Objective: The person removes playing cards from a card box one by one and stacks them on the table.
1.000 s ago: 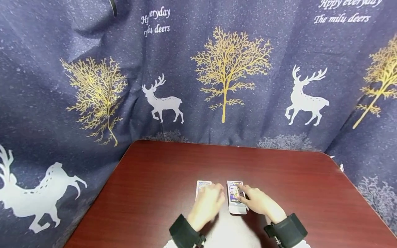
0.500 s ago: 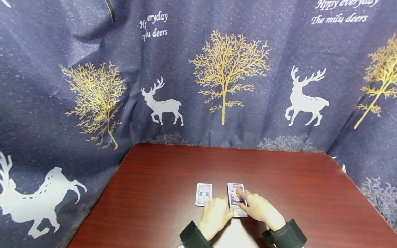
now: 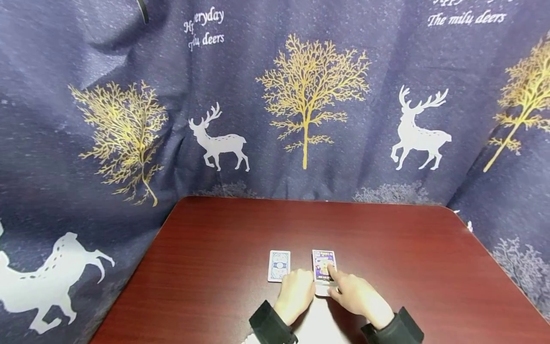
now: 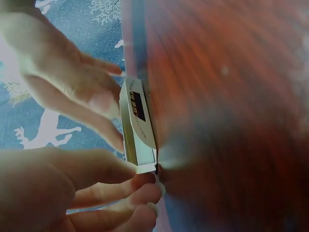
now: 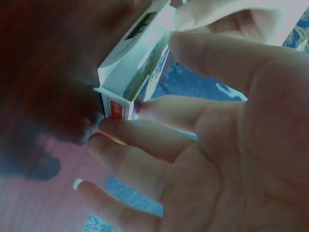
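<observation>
My small white cardboard box, printed in purple and yellow (image 3: 320,260), lies flat on the red-brown wood-grained desk (image 3: 223,248), its long axis running nearly straight away from me. Its mouth is at the near end, and a white tuck flap (image 3: 322,289) extends from it towards me on the desk side; the left wrist view shows a dark label on that flap and pale, thin layered edges within the mouth, which look to me like stacked cards.

The box sits between my hands. My left hand (image 3: 295,292) is at its near left corner, thumb and curled fingers pinching the cardboard there. My right hand (image 3: 357,294) holds it from the right: index on the printed face, thumb bent in at the mouth's edge, another finger beside the side wall with the red mark. Both hands touch it, so neither is nearer; the right reaches farther up its length, while the left keeps to the mouth end.

I judge that any move at the flap turns on this: the mouth faces me and the body points away. Left of the box, apart from it, lies a blue-and-white patterned rectangular card (image 3: 279,266), just beyond my left knuckles.
</observation>
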The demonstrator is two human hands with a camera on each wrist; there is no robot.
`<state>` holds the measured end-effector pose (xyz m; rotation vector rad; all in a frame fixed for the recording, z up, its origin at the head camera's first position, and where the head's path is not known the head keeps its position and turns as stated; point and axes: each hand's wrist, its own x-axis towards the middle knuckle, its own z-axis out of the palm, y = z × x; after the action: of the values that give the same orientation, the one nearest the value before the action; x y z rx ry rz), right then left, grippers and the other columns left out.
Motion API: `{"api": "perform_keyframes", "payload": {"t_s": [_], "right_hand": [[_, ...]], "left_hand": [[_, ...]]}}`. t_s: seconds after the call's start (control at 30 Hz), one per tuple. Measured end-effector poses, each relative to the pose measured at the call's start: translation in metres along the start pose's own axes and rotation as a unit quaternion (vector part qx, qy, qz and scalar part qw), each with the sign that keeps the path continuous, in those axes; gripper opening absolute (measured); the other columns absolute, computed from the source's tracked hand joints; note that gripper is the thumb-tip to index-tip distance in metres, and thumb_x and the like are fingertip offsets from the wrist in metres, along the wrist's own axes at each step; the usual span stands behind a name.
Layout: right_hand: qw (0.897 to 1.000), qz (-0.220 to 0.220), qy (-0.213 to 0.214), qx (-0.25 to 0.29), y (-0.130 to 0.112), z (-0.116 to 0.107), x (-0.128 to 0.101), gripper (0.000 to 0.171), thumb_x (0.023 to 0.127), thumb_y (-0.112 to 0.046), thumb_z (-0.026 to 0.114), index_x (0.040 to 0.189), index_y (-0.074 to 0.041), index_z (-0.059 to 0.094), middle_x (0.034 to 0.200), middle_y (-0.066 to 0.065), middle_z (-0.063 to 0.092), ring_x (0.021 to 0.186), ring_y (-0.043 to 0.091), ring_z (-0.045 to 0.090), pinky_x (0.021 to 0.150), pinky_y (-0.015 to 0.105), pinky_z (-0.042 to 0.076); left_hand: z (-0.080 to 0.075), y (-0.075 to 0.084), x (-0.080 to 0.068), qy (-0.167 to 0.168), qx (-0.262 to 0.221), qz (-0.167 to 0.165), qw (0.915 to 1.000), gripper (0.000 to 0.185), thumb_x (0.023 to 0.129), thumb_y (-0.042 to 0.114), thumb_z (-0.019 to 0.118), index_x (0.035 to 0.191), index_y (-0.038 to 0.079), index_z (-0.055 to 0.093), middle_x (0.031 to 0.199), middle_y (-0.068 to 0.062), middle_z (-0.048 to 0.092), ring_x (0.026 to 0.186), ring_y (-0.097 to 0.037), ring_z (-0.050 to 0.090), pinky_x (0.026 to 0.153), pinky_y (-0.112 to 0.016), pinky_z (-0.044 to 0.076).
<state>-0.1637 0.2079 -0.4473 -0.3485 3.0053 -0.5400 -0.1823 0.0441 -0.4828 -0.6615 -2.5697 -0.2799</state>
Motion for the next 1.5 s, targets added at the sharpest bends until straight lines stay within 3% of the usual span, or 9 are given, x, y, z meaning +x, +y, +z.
{"api": "perform_keyframes", "payload": {"t_s": [0.2, 0.37, 0.5, 0.6, 0.7, 0.8, 0.87, 1.2, 1.5], "right_hand": [[0.998, -0.024, 0.026, -0.05, -0.014, 0.008, -0.011, 0.057, 0.081, -0.027, 0.074, 0.125, 0.005, 0.056, 0.093, 0.018, 0.069, 0.084, 0.034, 0.068, 0.074, 0.049, 0.052], [0.992, -0.056, 0.062, -0.089, -0.015, 0.003, -0.012, 0.025, 0.076, -0.027, 0.076, 0.092, -0.011, 0.066, 0.064, 0.002, 0.059, 0.057, 0.021, 0.058, 0.051, 0.041, 0.046], [0.98, -0.106, 0.127, -0.111, 0.0, -0.004, 0.002, 0.023, 0.065, -0.017, 0.083, 0.079, -0.017, 0.065, 0.069, -0.004, 0.06, 0.06, 0.017, 0.057, 0.051, 0.036, 0.046], [0.976, -0.16, 0.115, -0.097, 0.016, -0.007, 0.019, 0.048, 0.056, -0.011, 0.088, 0.1, -0.014, 0.069, 0.099, 0.005, 0.066, 0.09, 0.026, 0.062, 0.067, 0.044, 0.05], [0.983, -0.179, 0.02, -0.043, 0.027, -0.007, 0.033, 0.074, 0.053, -0.009, 0.089, 0.122, -0.016, 0.064, 0.133, 0.016, 0.053, 0.12, 0.037, 0.05, 0.083, 0.058, 0.043], [0.985, -0.158, -0.064, 0.013, 0.033, -0.005, 0.04, 0.079, 0.053, -0.01, 0.088, 0.127, -0.019, 0.062, 0.145, 0.02, 0.043, 0.131, 0.042, 0.039, 0.088, 0.066, 0.035], [0.984, -0.153, -0.084, 0.034, 0.034, -0.003, 0.042, 0.078, 0.053, -0.014, 0.089, 0.127, -0.017, 0.061, 0.145, 0.02, 0.043, 0.132, 0.044, 0.037, 0.089, 0.067, 0.034], [0.985, -0.172, -0.001, 0.031, 0.033, -0.009, 0.035, 0.067, 0.064, -0.025, 0.085, 0.123, -0.007, 0.057, 0.122, 0.009, 0.061, 0.112, 0.031, 0.055, 0.083, 0.051, 0.042], [0.976, -0.197, 0.09, 0.025, 0.016, -0.035, 0.023, 0.064, 0.065, -0.031, 0.086, 0.116, -0.006, 0.058, 0.11, 0.002, 0.061, 0.098, 0.017, 0.055, 0.081, 0.037, 0.046]], "left_hand": [[-0.003, -0.005, 0.001, -0.042, 0.001, 0.02, 0.9989, 0.01, 0.076, 0.02, 0.07, 0.075, 0.01, 0.067, 0.07, -0.001, 0.063, 0.064, -0.015, 0.061, 0.054, -0.026, 0.047], [-0.013, -0.008, 0.003, -0.115, -0.026, 0.017, 0.9929, 0.015, 0.081, 0.021, 0.066, 0.089, 0.008, 0.068, 0.083, -0.003, 0.061, 0.079, -0.017, 0.059, 0.067, -0.029, 0.049], [-0.017, -0.011, 0.003, -0.14, -0.045, 0.014, 0.9891, 0.016, 0.081, 0.021, 0.067, 0.093, 0.01, 0.068, 0.083, -0.003, 0.061, 0.079, -0.017, 0.059, 0.066, -0.03, 0.047], [-0.018, -0.014, 0.004, -0.125, -0.035, 0.023, 0.9912, 0.014, 0.077, 0.018, 0.07, 0.09, 0.012, 0.068, 0.082, -0.002, 0.063, 0.077, -0.017, 0.062, 0.064, -0.029, 0.048], [-0.016, -0.017, 0.003, -0.103, -0.03, 0.03, 0.9938, 0.012, 0.073, 0.013, 0.073, 0.083, 0.016, 0.068, 0.078, 0.0, 0.066, 0.073, -0.015, 0.064, 0.059, -0.028, 0.048], [-0.015, -0.019, 0.001, -0.084, -0.04, 0.025, 0.9954, 0.013, 0.07, 0.009, 0.073, 0.076, 0.018, 0.067, 0.073, 0.002, 0.067, 0.067, -0.014, 0.064, 0.052, -0.028, 0.045], [-0.015, -0.021, 0.001, -0.07, -0.045, 0.02, 0.9963, 0.014, 0.069, 0.007, 0.072, 0.071, 0.019, 0.065, 0.069, 0.003, 0.067, 0.062, -0.014, 0.064, 0.049, -0.028, 0.043], [-0.02, -0.024, 0.006, -0.01, -0.088, -0.015, 0.996, 0.016, 0.076, 0.012, 0.069, 0.07, 0.015, 0.055, 0.062, 0.005, 0.059, 0.053, -0.01, 0.057, 0.044, -0.022, 0.037], [-0.045, -0.019, 0.009, 0.001, -0.209, -0.065, 0.9758, 0.015, 0.084, 0.017, 0.062, 0.069, 0.016, 0.058, 0.065, 0.006, 0.05, 0.059, -0.005, 0.045, 0.053, -0.019, 0.035]]}}
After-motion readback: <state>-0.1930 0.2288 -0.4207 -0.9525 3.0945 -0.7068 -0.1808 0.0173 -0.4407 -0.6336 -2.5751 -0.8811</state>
